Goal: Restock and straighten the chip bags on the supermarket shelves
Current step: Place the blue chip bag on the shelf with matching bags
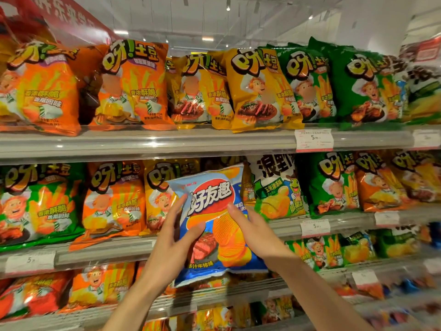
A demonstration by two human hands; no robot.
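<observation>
A blue chip bag (212,204) with a red oval logo and ridged chips printed on it is held up in front of the middle shelf (100,252). My left hand (174,237) grips its left edge, thumb on the front. My right hand (253,232) holds its right side, fingers pointing up along the bag. The bag tilts slightly and covers part of the yellow bag (158,194) behind it. Orange, yellow and green chip bags stand in rows on the top shelf (167,142) and the middle shelf.
A white and green corn snack bag (276,187) stands just right of the blue bag. Price tags (313,139) hang on the shelf rails. Lower shelves (214,295) hold more orange and green bags. An orange bag (109,201) leans forward over the middle rail.
</observation>
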